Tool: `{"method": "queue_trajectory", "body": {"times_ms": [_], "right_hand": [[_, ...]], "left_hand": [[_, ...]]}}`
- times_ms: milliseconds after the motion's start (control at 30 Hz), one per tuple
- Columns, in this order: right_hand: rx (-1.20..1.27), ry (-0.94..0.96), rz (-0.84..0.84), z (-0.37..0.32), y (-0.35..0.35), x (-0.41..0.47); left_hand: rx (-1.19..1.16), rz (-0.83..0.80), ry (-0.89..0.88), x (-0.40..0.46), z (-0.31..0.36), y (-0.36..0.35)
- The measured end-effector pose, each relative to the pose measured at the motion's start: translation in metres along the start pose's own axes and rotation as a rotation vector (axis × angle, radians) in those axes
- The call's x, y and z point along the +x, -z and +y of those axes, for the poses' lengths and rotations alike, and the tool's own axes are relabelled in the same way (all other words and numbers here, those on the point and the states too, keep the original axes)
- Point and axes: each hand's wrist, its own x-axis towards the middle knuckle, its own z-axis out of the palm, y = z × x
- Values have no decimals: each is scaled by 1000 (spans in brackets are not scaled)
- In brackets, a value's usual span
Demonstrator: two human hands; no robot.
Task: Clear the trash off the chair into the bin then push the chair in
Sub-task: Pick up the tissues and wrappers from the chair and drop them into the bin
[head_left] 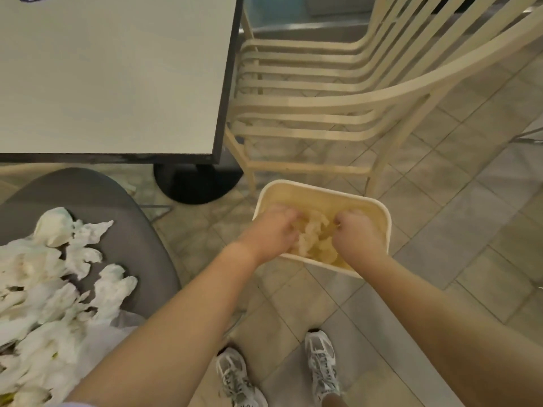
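Observation:
A cream rectangular bin point(379, 210) stands on the tiled floor in front of me. Both my hands reach into it: my left hand point(271, 230) and my right hand point(358, 233) have curled fingers on a wad of crumpled paper tissue point(316, 239) between them, inside the bin. At the lower left, a grey chair seat point(97, 201) carries a heap of crumpled white tissues point(53, 289), several pieces, spread to its front edge.
A white table point(111, 74) with a dark edge and black round base point(194, 183) stands at the upper left. A cream slatted chair point(323, 92) stands beyond the bin. My two sneakers point(320, 365) are on the tiles below.

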Motion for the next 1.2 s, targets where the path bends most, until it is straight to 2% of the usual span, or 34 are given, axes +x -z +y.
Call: {"method": "queue_trajectory", "body": {"times_ms": [167, 433, 767, 1000, 1133, 1200], "right_hand": [[12, 102, 40, -45, -7, -11], [-139, 388, -31, -169, -41, -39], [-180, 500, -97, -347, -124, -66], [-235, 569, -194, -419, -176, -53], [-270, 573, -252, -443, -207, -27], [-252, 648, -255, -448, -223, -12]], "left_hand": [[16, 240, -25, -46, -24, 27], [164, 389, 169, -132, -121, 62], [147, 473, 353, -238, -273, 119], [164, 456, 449, -268, -355, 143], [192, 437, 478, -255, -396, 154], [234, 422, 485, -241, -413, 156]]}}
